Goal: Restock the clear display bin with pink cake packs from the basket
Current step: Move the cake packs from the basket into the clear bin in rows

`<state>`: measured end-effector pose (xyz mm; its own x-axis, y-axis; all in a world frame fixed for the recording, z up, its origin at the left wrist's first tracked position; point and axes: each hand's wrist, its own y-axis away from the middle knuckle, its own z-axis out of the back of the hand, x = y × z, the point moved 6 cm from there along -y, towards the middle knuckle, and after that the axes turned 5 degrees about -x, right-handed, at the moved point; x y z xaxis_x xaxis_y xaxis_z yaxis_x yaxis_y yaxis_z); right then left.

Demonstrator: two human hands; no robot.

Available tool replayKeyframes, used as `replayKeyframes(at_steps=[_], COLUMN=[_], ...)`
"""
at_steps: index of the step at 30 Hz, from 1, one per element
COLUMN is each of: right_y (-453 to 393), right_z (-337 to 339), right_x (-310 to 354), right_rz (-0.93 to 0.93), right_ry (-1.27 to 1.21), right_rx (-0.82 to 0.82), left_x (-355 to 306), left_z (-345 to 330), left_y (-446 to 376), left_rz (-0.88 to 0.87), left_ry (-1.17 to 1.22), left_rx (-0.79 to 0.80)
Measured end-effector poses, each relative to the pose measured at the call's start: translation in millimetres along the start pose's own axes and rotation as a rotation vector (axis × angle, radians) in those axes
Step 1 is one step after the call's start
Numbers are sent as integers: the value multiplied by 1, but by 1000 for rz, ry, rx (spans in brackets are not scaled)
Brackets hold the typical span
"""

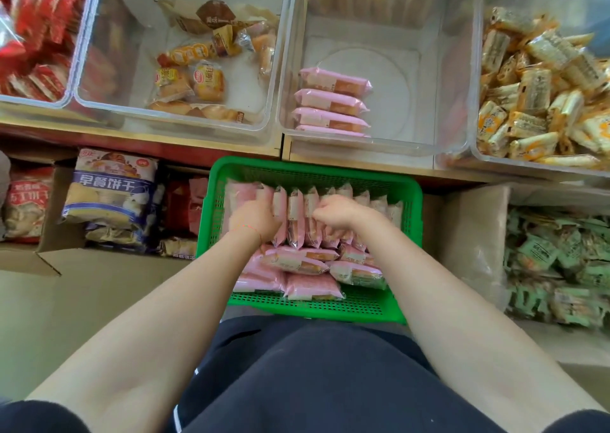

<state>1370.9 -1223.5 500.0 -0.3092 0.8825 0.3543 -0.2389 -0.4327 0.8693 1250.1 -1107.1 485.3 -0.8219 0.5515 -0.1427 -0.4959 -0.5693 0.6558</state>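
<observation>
A green mesh basket (317, 168) on my lap holds several pink cake packs (297, 264), some upright in a row, others flat at the front. My left hand (255, 216) reaches into the upright row, its fingers curled around packs at the row's left end. My right hand (333, 213) curls its fingers over the packs in the middle of the row. The clear display bin (429, 69) above the basket has a short stack of pink packs (331, 102) along its left side; the rest of its floor is bare.
Neighbouring clear bins hold yellow bread packs (191, 79), red packs (36, 36) and orange-white snack packs (541, 95). Cardboard boxes with biscuit bags (109, 194) sit lower left. Green packs (558, 267) lie lower right.
</observation>
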Motion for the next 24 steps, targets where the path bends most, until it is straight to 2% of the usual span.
replayKeyframes(at_steps=[6, 10, 16, 19, 21, 23, 24], right_y=[-28, -39, -34, -12, 5, 22, 27], right_z=[-45, -63, -51, -20, 6, 29, 38], right_x=[-22, -22, -21, -23, -24, -27, -29], right_rz=[-147, -218, -145, -56, 18, 79, 99], right_ry=[141, 267, 228, 119, -63, -255, -331], right_rx=[-142, -168, -164, -88, -75, -74, -60], left_x=[20, 20, 17, 13, 6, -2, -8], left_z=[-28, -35, -33, -28, -21, -12, -8], left_y=[0, -4, -4, -4, -4, -3, -1], left_rz=[73, 77, 48, 42, 39, 61, 83], left_ry=[28, 71, 113, 156, 255, 515, 692], left_rx=[141, 145, 241, 238, 142, 58, 71])
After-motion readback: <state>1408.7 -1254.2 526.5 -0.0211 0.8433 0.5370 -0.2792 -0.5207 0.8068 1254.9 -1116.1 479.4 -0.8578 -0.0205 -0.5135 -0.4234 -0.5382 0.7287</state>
